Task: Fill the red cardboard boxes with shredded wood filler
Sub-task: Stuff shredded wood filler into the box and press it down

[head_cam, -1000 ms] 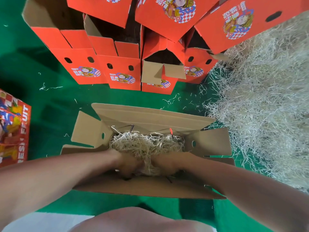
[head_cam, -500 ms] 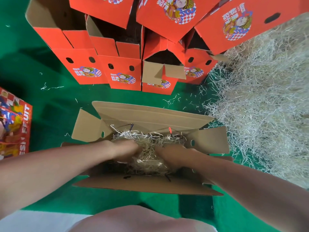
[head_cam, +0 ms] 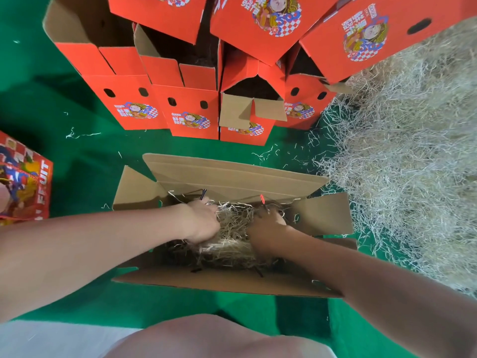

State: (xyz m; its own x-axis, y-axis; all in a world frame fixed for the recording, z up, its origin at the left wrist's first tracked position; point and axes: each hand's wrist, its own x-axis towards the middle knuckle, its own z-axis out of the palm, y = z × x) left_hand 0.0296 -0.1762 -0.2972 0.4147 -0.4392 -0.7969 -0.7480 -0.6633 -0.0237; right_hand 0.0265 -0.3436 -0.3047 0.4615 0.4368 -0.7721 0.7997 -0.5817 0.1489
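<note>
Two hands (head_cam: 204, 223) (head_cam: 265, 228) reach into filler (head_cam: 232, 245); side box (head_cam: 42, 177) reads "FRUIT".

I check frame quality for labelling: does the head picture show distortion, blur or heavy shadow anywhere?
Head view: wide-angle distortion tilts the stacked red cardboard boxes outward; head view: the open brown-flapped cardboard box interior under the left hand and right hand is shadowed; head view: the pale shredded wood filler pile is evenly lit, without glare.

Reaches forward with bare left forearm (head_cam: 103, 244) and right forearm (head_cam: 361, 275), converging from the near corners. Holds left hand (head_cam: 204, 222) and right hand (head_cam: 265, 226) side by side, apart, knuckles up, fingers bent downward, tips hidden.
</note>
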